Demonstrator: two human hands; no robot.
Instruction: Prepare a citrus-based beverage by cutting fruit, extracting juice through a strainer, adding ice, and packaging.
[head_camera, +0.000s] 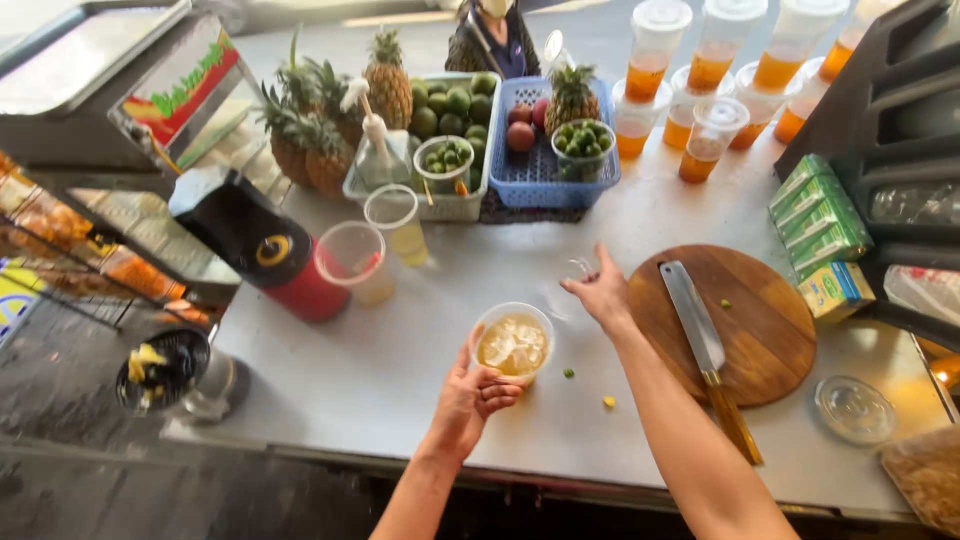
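Your left hand (470, 395) wraps the near side of the cup (513, 344), fingers curled on its wall, thumb up along the left; the grip is closed on the cup, likely to steady it. The cup stands upright on the table (400, 360), near the front edge, centre. It holds ice and pale yellow liquid, no lid on.

Your right hand (603, 292) hovers just beyond the cup, at the left edge of the board (745, 320). Fingers spread loosely; something small and clear may sit at the fingertips, but I cannot tell if it is held.

Cleaver (700, 340) lies flat on the board, blade away from you, handle over the near rim: within reach of the right hand. One green bit (568, 373) and one yellow bit (608, 402) lie on the table just right of the cup.

Two more open cups (375, 250) stand behind, beside the red-and-black blender (270, 255). Lidded orange drinks (700, 90) are ranked at the far edge, out of the working area.
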